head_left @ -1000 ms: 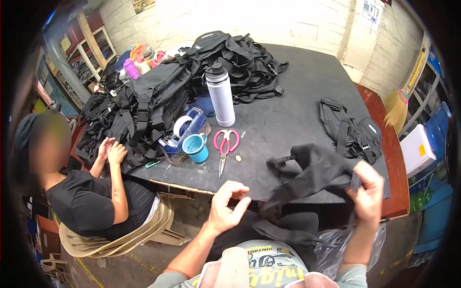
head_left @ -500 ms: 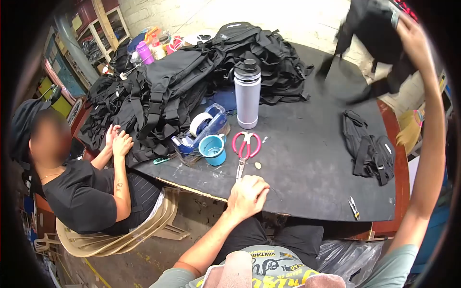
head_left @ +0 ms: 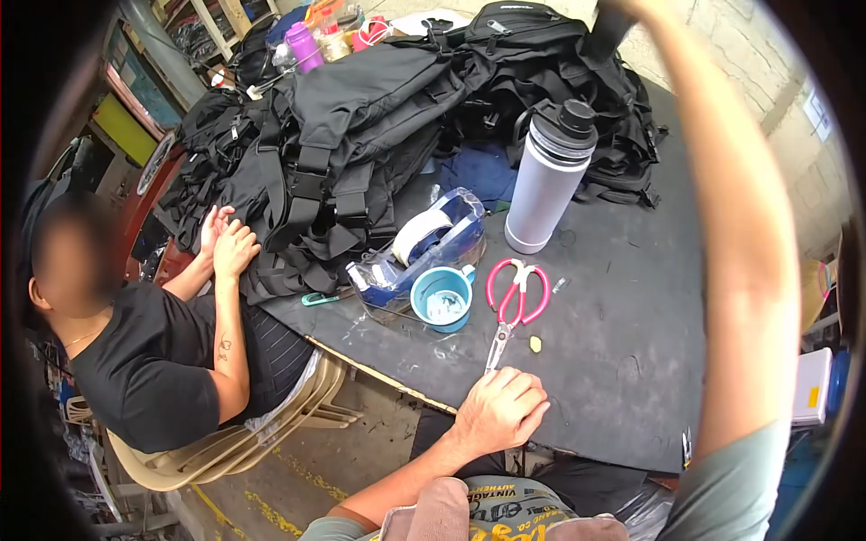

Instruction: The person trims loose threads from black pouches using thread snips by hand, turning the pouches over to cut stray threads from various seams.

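My left hand [head_left: 502, 410] rests at the table's front edge, fingers curled together and nothing seen in them, just below the blades of the pink-handled scissors [head_left: 517, 302]. My right arm reaches far up and forward. At the top edge of the view, my right hand [head_left: 642, 5] is partly cut off and has a piece of a black bag [head_left: 610, 32] at its fingers, over the heap of black bags [head_left: 514, 68]. Between the heap and the scissors stand a lilac bottle [head_left: 548, 185], a blue tape dispenser [head_left: 428, 248] and a light blue cup [head_left: 442, 298].
A person in a black shirt [head_left: 144, 361] sits at the left on stacked beige chairs [head_left: 298, 415], hands by the black bags on the dark table [head_left: 613, 361]. Small snips [head_left: 686, 448] lie at the right front edge. A purple bottle [head_left: 304, 47] stands at the back left.
My right hand has lifted the black bag off the front of the table and carried it up and over to the heap. My left hand has come down to the table edge. The view has turned left.
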A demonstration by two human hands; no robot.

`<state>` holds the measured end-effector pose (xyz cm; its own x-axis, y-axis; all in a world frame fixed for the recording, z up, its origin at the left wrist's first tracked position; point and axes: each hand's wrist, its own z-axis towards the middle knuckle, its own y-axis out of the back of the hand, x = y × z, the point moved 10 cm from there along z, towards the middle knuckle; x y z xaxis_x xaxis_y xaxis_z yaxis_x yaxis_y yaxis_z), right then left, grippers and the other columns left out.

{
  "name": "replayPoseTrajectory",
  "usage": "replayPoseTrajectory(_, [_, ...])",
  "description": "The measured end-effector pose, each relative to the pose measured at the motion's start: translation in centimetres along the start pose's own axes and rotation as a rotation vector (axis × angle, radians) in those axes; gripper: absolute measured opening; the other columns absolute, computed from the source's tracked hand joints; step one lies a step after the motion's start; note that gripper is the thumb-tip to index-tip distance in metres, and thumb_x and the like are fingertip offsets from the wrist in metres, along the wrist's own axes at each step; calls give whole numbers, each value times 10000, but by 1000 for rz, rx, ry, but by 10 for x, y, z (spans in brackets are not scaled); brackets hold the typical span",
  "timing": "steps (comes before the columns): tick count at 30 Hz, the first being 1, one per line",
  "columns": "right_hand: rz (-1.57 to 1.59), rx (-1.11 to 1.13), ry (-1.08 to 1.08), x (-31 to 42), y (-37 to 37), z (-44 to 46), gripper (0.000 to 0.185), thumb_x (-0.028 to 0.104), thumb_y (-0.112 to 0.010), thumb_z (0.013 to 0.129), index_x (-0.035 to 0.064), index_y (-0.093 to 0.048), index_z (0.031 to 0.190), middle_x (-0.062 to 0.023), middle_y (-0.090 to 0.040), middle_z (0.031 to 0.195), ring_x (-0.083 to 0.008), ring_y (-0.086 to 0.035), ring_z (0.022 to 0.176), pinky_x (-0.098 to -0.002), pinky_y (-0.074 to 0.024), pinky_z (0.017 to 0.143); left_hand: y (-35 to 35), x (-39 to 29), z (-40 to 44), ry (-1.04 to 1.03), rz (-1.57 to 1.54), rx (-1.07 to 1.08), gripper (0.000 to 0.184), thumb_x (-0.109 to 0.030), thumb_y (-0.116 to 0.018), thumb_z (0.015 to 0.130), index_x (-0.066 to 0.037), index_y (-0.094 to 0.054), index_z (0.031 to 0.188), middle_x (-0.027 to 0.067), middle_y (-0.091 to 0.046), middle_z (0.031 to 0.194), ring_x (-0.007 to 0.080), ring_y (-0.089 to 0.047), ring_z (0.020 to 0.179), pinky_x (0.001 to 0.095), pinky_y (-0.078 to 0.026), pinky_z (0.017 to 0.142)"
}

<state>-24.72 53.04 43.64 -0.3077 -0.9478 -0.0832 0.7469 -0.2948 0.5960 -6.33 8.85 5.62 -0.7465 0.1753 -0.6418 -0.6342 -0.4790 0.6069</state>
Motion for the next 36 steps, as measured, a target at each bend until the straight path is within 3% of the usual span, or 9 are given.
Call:
replayPoseTrajectory(3, [153, 622, -300, 27, -145, -131, 475, 167, -675, 991, 96, -801, 1444, -187, -835, 1362, -333, -801, 1266, -402, -595, 1139, 0, 3, 0, 7, -33, -2, 151, -149, -863, 929, -86, -736, 978, 34, -726, 1040, 275, -693, 963, 422, -543, 823])
replayPoseTrajectory(6, [257, 615, -186, 37, -156, -144, 540, 196, -704, 912, 102, -816, 1432, -197, -824, 1387, -349, -773, 1339, -448, -568, 1201, 2, 4, 1, 29, -32, -8, 152, -131, -906, 879, -109, -774, 950, 26, -759, 1032, 267, -713, 946, 414, -571, 821])
replayPoseTrajectory(10, [78, 319, -89, 59, -60, -125, 585, 227, -677, 1005, 75, -689, 1570, -215, -777, 1474, -359, -762, 1340, -450, -587, 1162, 4, 1, 2, 14, -25, -18, 143, -116, -899, 872, -102, -777, 946, 48, -766, 1027, 293, -726, 959, 434, -580, 831])
replayPoseTrajectory(13, [172, 170, -103, 42, 23, -151, 427, 143, -671, 914, 58, -811, 1308, -264, -825, 1197, -436, -804, 1088, -499, -641, 977, 3, -1, -1, -14, -2, -23, 136, -109, -886, 875, -100, -765, 938, 49, -772, 1016, 305, -732, 967, 454, -572, 835])
replayPoseTrajectory(18, [-111, 733, -239, -71, 112, -273, 413, 171, -741, 1014, 28, -783, 1399, -197, -829, 1364, -360, -783, 1290, -468, -598, 1144, 2, -9, -3, -84, -5, -66, 147, -89, -893, 864, -88, -751, 905, 68, -782, 1006, 317, -738, 961, 454, -557, 834])
replayPoseTrajectory(24, [-250, 800, -765, -236, 270, -483, 299, 191, -821, 977, 6, -844, 1211, -161, -876, 1078, -270, -819, 1002, -434, -642, 940, -3, -21, -11, -209, 80, -73, 350, -143, -945, 863, -79, -640, 704, 23, -755, 912, 291, -702, 934, 453, -537, 817])
replayPoseTrajectory(30, [-311, 821, -1084, -243, 322, -662, 444, 398, -847, 1023, -39, -843, 1100, -137, -831, 929, -279, -753, 782, -459, -629, 763, -7, -23, -11, -205, 107, -81, 369, -99, -938, 852, -88, -609, 686, 23, -754, 898, 289, -690, 909, 446, -536, 818])
replayPoseTrajectory(34, [-266, 642, -1295, -182, 318, -690, 608, 539, -913, 943, -29, -849, 1149, -183, -855, 1039, -298, -798, 904, -460, -645, 863, -8, -25, -12, -195, 135, -101, 380, -86, -936, 852, -88, -596, 681, 23, -745, 874, 287, -677, 878, 445, -529, 791])
replayPoseTrajectory(36, [-454, 595, -1106, -173, 309, -682, 826, 664, -939, 864, 103, -788, 1451, -199, -746, 1487, -364, -686, 1438, -484, -557, 1202, -8, -29, -11, -193, 132, -110, 401, -35, -913, 873, -75, -556, 696, 53, -720, 852, 303, -660, 838, 453, -513, 774])
